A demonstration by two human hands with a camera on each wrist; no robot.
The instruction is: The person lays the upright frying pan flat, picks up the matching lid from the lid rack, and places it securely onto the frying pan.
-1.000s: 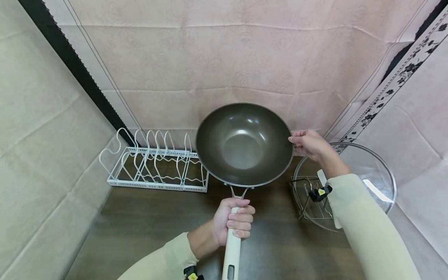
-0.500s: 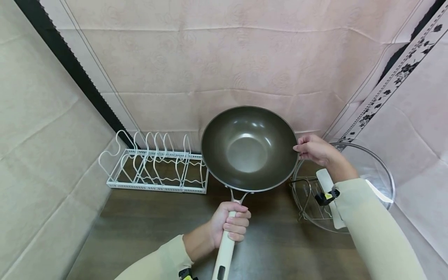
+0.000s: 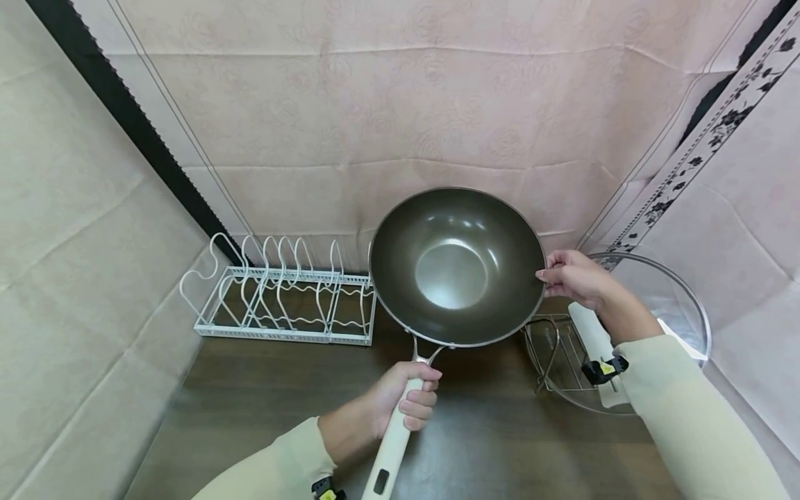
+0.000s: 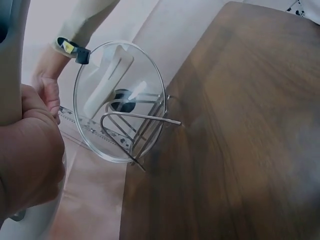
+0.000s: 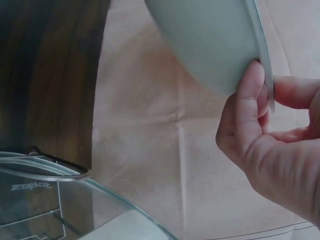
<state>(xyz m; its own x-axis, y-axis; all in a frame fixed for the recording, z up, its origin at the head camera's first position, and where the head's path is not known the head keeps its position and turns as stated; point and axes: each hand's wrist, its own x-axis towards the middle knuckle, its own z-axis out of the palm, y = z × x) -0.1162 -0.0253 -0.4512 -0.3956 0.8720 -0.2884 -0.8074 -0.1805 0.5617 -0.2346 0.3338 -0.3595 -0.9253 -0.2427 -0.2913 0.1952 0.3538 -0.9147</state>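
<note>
A deep wok (image 3: pixel 451 271) with a dark inside and a long cream handle (image 3: pixel 390 451) is tipped toward the head camera, in front of the back wall. My left hand (image 3: pixel 403 399) grips the upper part of that handle. At the wok's right rim, my right hand (image 3: pixel 575 278) pinches the edge between thumb and fingers. The right wrist view shows the pale green outside (image 5: pixel 215 40) of the wok and the fingers (image 5: pixel 247 100) of the right hand against it. In the left wrist view the left hand (image 4: pixel 32 150) is curled round the handle.
To the left stands a white wire dish rack (image 3: pixel 281 337). On the right, a metal wire stand (image 3: pixel 550 354) holds a round glass lid (image 4: pixel 120 162) with a long white handle (image 4: pixel 110 82). Pale cloth (image 3: pixel 406 104) covers the walls behind the brown wooden table (image 3: pixel 262 396).
The wok has shifted to the right, with the right hand moving along at its rim. The handle's lower end has swung left, and the left hand has moved slightly left and down.
</note>
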